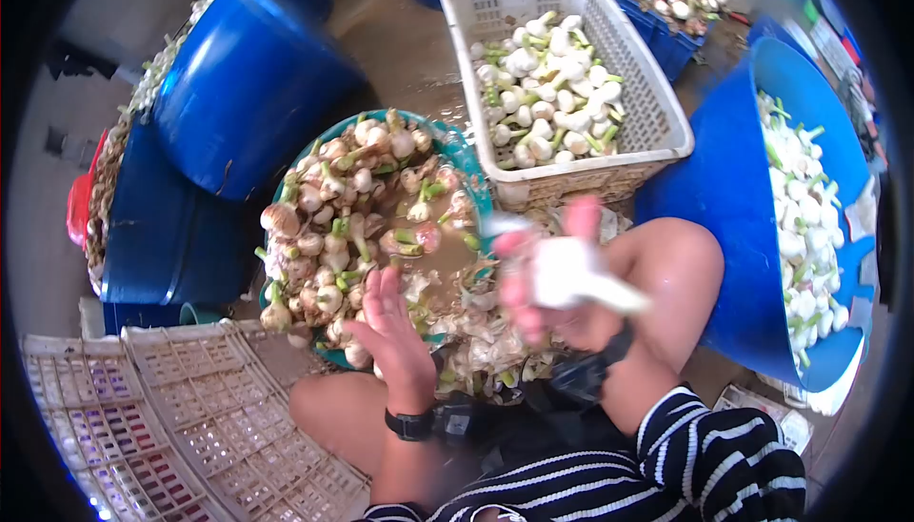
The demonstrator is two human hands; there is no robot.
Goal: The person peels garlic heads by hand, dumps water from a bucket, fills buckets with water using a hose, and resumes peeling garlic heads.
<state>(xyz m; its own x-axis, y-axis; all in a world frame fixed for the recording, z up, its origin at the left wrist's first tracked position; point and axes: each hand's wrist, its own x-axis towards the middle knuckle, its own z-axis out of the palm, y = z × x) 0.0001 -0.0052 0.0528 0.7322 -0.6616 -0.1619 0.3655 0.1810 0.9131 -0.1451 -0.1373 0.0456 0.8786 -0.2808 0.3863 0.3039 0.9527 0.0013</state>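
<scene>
Right hand [521,294], right of centre, curls round a white garlic bulb [564,273], its pale stem [617,295] pointing lower right; the spread, empty-looking left hand [398,339] is apart, left of it, by a round turquoise tub [464,153] of brownish garlic bulbs [309,241]. A white perforated plastic crate [636,60] stands at upper centre.

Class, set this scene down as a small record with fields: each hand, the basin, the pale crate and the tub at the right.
Left hand: open, near the basin
Right hand: holding a white garlic bulb, blurred
Basin: brownish garlic, murky water
Pale crate: white bulbs, green stems
Tub at right: blue, holding similar bulbs
</scene>
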